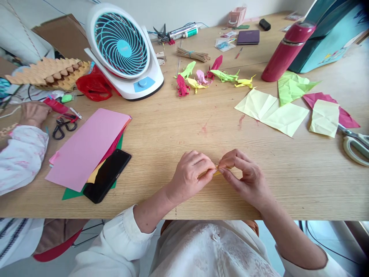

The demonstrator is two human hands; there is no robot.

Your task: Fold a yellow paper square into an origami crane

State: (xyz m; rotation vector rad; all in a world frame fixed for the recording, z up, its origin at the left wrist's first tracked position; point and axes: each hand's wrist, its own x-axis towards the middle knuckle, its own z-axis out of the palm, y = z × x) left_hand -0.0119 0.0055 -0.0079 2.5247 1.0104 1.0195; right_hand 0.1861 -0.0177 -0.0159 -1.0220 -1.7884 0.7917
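Note:
Between both hands, over the front of the table, is a small piece of folded yellow paper (216,172). My left hand (193,172) pinches its left side with thumb and forefinger. My right hand (243,175) holds the other side in a like pinch, the fingertips of both hands almost touching. Most of the folded paper is hidden behind the fingers, so its shape cannot be made out. Farther back on the table lie several small folded paper figures, among them a yellow one (245,82) and a red one (182,85).
Creased pale yellow paper (271,111) and scissors (356,144) lie right, near a red bottle (288,52). On the left are pink paper sheets (92,148), a black phone (108,175) and a fan (122,50). Another person's hand (34,113) rests at far left.

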